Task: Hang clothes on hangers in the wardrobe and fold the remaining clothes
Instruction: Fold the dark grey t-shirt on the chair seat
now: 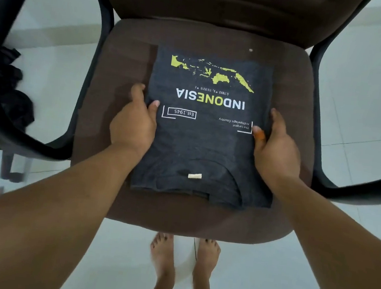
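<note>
T-shirt [206, 132], dark grey, folded, lies print-up on brown chair seat [127, 64]. Left hand [134, 125] grips left edge, thumb on top; right hand [276, 150] grips right edge likewise.

shirt [206, 132] 1 (folded) | chair [127, 64] 1 | hands 2 | feet 2

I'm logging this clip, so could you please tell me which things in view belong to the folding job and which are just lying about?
Part of the job:
- folded dark T-shirt
- left hand and right hand, gripping its sides
- chair seat, the folding surface

Lying about:
- dark clothes heaped left of the chair; possibly next
- white speck on the seat
</note>
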